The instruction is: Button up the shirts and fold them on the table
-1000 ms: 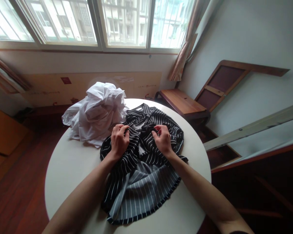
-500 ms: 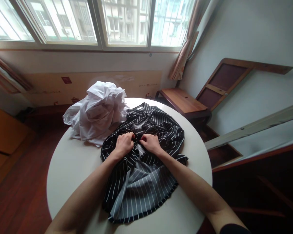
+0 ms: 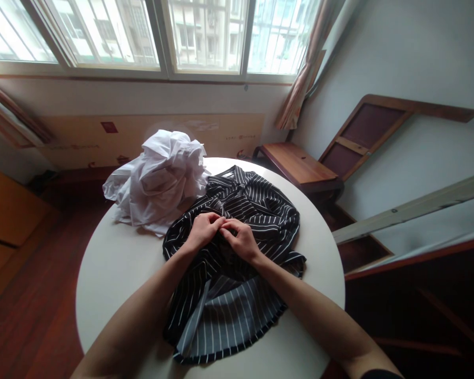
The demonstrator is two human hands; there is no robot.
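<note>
A black shirt with white stripes (image 3: 256,210) lies spread on the round white table (image 3: 114,284), collar toward the window. Its lower hem is turned so the greyish inner side shows. Over the middle of the shirt front, my left hand (image 3: 206,229) pinches the fabric. My right hand (image 3: 240,239) is closed on the shirt too, its fingertips meeting those of the left. Whatever small part lies between the fingertips is hidden. A crumpled heap of white cloth (image 3: 158,184) sits at the table's back left, against the shirt's shoulder.
Behind the table on the right stands a wooden chair seat (image 3: 298,163) near the wall. Windows (image 3: 205,37) with curtains (image 3: 296,100) line the far side. An orange cabinet (image 3: 11,205) is at the left, and a pale rail (image 3: 411,205) slants across the right.
My hands have come together from slightly apart, fingertips now touching. The shirt's front edges have drawn closer, covering the gap between them.
</note>
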